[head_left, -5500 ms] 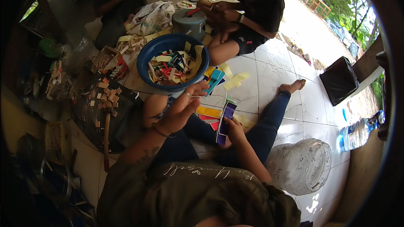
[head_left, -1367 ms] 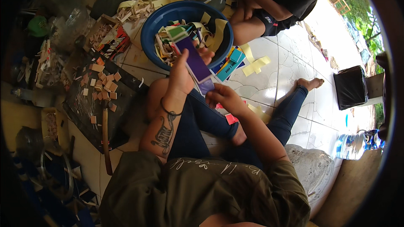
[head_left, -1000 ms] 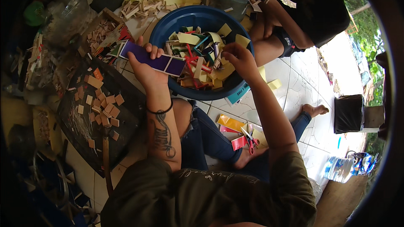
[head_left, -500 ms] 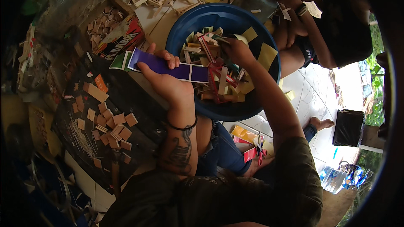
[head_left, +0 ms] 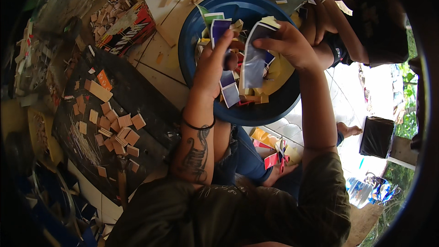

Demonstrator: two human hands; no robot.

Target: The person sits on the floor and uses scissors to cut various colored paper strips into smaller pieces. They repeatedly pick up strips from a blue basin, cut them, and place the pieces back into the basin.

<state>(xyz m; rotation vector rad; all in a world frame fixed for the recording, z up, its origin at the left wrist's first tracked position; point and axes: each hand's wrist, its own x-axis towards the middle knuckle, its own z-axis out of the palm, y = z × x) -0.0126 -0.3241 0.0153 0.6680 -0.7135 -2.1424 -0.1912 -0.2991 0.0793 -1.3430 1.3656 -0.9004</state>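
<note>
Over a blue tub [head_left: 256,117] both of my hands hold coloured strips with white borders. My left hand [head_left: 209,71] is closed on purple strips [head_left: 220,27], with a green one fanned out behind them; their lower end sticks out below my fingers. Between the thumb and fingers of my right hand [head_left: 295,45] hangs a dark bluish-grey strip [head_left: 254,64], slightly bent, with a pale edge at its top. Wooden pieces and yellow paper [head_left: 281,75] lie in the tub beneath, partly hidden by my hands.
On my left a dark board [head_left: 151,87] carries small wooden tiles [head_left: 123,121] and thin sticks [head_left: 87,144]. A printed box [head_left: 132,29] of wooden bits stands behind it. Red scissors [head_left: 284,159] lie by my foot. Another person's arm [head_left: 340,29] is at the far right.
My right hand has come up out of the tub with the bluish-grey strip. My left hand has moved right over the tub and turned its strips from lengthwise to nearly upright.
</note>
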